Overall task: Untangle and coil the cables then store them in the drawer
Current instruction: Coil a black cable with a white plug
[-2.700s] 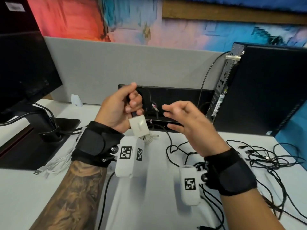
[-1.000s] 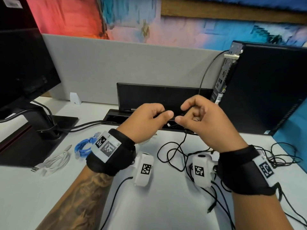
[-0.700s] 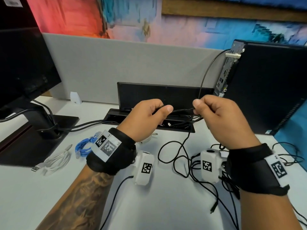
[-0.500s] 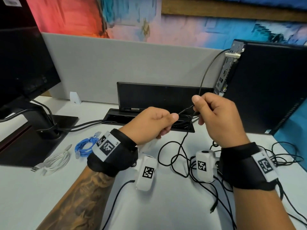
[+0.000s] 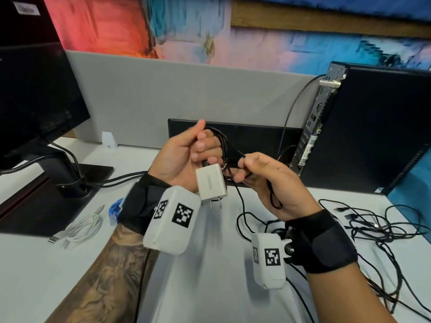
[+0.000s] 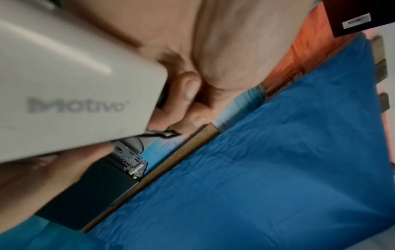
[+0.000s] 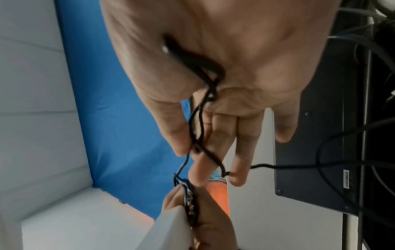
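My left hand (image 5: 200,148) is raised above the desk, palm toward me. Its fingers curl round loops of a black cable (image 5: 221,145), and a white wall charger (image 5: 211,183) hangs below with its prongs down. In the left wrist view the charger (image 6: 74,84) fills the left side, with the fingers (image 6: 188,88) curled behind it. Just to the right, my right hand (image 5: 242,169) is palm up and pinches the same black cable. The right wrist view shows thumb and forefinger pinching the cable (image 7: 196,145), which runs on across the palm.
A tangle of black cables (image 5: 373,224) lies on the white desk (image 5: 210,287) at the right. A coiled white cable (image 5: 81,229) and a blue cable (image 5: 115,208) lie by the monitor stand (image 5: 58,183). A computer tower (image 5: 373,136) stands at the back right.
My left hand has risen and turned palm toward me, bringing the white charger into view. My right hand has turned palm up and dropped a little, still pinching the cable.
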A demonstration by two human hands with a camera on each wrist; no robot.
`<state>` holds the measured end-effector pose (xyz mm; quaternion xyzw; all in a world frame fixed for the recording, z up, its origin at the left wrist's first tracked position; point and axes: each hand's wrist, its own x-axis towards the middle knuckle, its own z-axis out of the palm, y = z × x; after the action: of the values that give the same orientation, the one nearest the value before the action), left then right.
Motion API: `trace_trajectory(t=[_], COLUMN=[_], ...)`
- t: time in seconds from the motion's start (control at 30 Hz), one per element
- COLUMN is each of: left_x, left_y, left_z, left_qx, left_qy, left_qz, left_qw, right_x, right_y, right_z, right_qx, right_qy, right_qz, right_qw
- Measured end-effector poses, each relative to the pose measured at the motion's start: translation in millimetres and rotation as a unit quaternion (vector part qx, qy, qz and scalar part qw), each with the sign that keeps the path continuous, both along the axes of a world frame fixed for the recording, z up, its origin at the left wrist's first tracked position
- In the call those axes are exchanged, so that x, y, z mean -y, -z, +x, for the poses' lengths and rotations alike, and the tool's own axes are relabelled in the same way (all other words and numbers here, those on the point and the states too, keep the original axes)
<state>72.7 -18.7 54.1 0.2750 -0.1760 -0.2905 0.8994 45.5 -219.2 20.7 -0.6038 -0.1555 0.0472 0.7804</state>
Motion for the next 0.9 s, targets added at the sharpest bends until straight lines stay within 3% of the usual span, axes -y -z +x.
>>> trace_trajectory(t=[0.17, 0.2, 0.3, 0.43, 0.6, 0.67, 0.73, 0.83, 0.9], left_x=[-28.5, -33.6, -42.7, -41.6, -58.9, -65.4, -61.6, -43.4, -28.4], left_y=[-3.6, -3.7, -3.9, -11.6, -16.0, -10.7, -3.0, 12.2, 23.3], left_z=[10.1, 11.8, 12.4, 7.0, 19.5, 25.0, 27.7, 27.8, 25.5], left_qx=[-0.025, -0.038, -0.068, -0.092, -0.070, -0.051, 0.007, 0.171, 0.268], left_qy=[-0.044, -0.058, -0.112, -0.191, -0.398, -0.458, -0.528, -0.611, -0.577], left_qz=[-0.099, -0.119, -0.170, -0.238, -0.212, -0.158, -0.048, 0.202, 0.342], left_qw=[0.994, 0.990, 0.977, 0.948, 0.890, 0.873, 0.848, 0.746, 0.692], right_x=[12.4, 15.8, 17.1, 19.8, 18.3, 12.3, 9.9, 18.7, 28.3], right_y=[2.3, 4.7, 10.1, 10.9, -2.0, -14.6, -28.2, -40.9, -41.7], right_z=[4.5, 5.6, 7.6, 6.2, -10.3, -18.6, -27.5, -32.7, -29.4], right_qx=[-0.102, -0.109, -0.070, 0.012, 0.009, 0.032, 0.070, 0.137, 0.162], right_qy=[0.063, 0.068, 0.111, 0.110, -0.010, -0.048, -0.074, -0.040, 0.008], right_qz=[0.084, 0.065, -0.124, -0.389, -0.518, -0.507, -0.461, -0.344, -0.234], right_qw=[0.989, 0.990, 0.984, 0.914, 0.855, 0.860, 0.881, 0.928, 0.959])
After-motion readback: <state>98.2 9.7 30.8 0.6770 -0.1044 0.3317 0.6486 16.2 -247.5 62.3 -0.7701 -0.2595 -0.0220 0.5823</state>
